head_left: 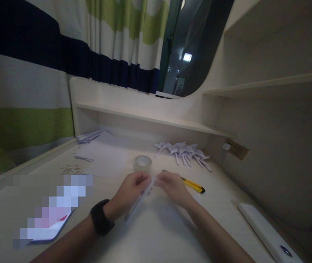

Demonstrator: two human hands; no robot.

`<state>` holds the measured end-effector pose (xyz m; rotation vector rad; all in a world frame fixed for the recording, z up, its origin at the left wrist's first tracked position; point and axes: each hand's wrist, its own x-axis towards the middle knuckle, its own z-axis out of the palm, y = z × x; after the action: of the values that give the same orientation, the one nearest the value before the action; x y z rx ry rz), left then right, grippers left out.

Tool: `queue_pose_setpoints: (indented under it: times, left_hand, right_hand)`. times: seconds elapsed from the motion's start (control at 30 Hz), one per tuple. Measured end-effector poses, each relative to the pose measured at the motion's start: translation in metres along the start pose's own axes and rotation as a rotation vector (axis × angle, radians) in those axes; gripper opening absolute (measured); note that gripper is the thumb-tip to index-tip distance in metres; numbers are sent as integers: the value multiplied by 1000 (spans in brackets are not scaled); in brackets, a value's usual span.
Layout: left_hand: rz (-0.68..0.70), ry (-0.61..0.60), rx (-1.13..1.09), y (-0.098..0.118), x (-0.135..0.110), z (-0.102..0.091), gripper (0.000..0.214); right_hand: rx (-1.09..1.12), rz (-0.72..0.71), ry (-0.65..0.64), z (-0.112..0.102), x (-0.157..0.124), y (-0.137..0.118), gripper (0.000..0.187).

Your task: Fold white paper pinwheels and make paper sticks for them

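Observation:
Both my hands meet over the middle of the desk [156, 233]. My left hand [130, 193], with a black watch on its wrist, and my right hand [174, 186] pinch the upper end of a long thin white rolled paper stick [138, 202] that slants down toward me. Their fingers are closed on it. A roll of clear tape [143, 163] stands just beyond my hands. A yellow utility knife [193, 185] lies right beside my right hand.
A heap of white paper pinwheels [185, 151] lies at the back right. White paper sheets [109, 153] and rolled sticks [90, 136] lie at the back left, small pale bits [71, 169] nearer. A white flat device [268, 232] rests at the right; shelves rise behind.

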<state>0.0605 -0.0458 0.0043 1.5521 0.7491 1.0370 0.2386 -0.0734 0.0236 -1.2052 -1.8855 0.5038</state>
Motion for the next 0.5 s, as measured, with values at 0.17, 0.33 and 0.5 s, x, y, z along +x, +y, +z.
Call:
queue_pose_setpoints:
  times: [0.17,0.33,0.5]
  left_hand:
    - [-97,-64,-131,0,-1,2,33]
    - [-90,-84,-84,2,1,1,33]
    - [-111,-96,-146,2,9,1,36]
  right_hand:
    - [36,47,-11,-1,0,2,9]
    - [37,45,-20,-4,1,3,10]
    - [185,104,-53,-6,9,17,22]
